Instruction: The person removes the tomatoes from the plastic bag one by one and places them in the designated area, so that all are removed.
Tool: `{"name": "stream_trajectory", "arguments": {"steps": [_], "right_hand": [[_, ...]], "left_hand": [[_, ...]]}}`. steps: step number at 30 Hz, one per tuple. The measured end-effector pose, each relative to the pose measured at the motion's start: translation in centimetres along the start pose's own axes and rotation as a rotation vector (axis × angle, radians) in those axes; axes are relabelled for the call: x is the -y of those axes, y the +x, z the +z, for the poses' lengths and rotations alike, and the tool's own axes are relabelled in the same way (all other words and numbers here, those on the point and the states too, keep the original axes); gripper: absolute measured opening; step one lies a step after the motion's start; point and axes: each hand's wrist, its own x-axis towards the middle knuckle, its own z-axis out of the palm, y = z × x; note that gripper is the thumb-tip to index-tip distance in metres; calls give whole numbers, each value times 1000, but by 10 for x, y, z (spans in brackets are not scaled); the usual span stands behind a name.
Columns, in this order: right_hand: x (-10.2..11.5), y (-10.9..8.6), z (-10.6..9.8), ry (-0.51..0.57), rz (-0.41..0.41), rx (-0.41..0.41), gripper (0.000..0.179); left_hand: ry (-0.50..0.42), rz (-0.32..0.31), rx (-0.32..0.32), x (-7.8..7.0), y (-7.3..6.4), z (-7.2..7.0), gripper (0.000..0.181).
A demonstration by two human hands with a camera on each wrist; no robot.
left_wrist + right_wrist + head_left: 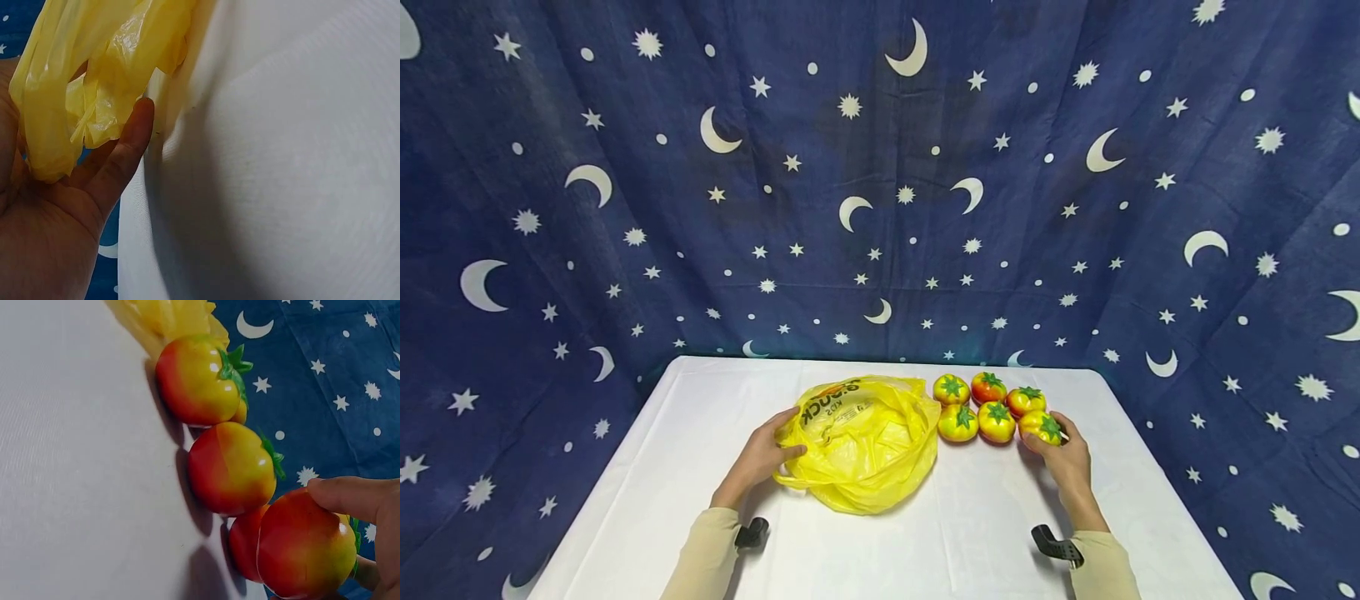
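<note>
A yellow plastic bag [865, 450] with dark lettering stands with its mouth spread wide, left of several toy tomatoes. My left hand [766, 450] holds the bag's left rim, thumb on the near side; in the left wrist view, yellow plastic [47, 125] passes between thumb and fingers. At the right end of the near row, my right hand [1067, 454] grips a red-and-yellow tomato [1039, 427] with a green leafy top. The right wrist view shows the thumb on that tomato [306, 544]. Beside it sit a near-row tomato [997, 422] and another tomato [958, 423].
Behind them lie a yellow tomato [951, 389], a redder tomato [988, 387] and a third tomato [1026, 402]. Everything stands on a white-covered table [985, 533]. A dark blue curtain [880, 167] with moons and stars hangs behind the table's far edge.
</note>
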Motion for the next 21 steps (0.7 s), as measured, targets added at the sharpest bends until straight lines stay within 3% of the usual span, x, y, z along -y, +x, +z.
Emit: {"name": "stream_trajectory", "arguments": {"steps": [13,21], "right_hand": [[-12,11,5,-55,55,25,83],[-16,14,5,-96,62,43,85]], "left_hand": [[22,60,-24,5,-2,1,76],[5,25,-13,4,-3,-2,73]]}}
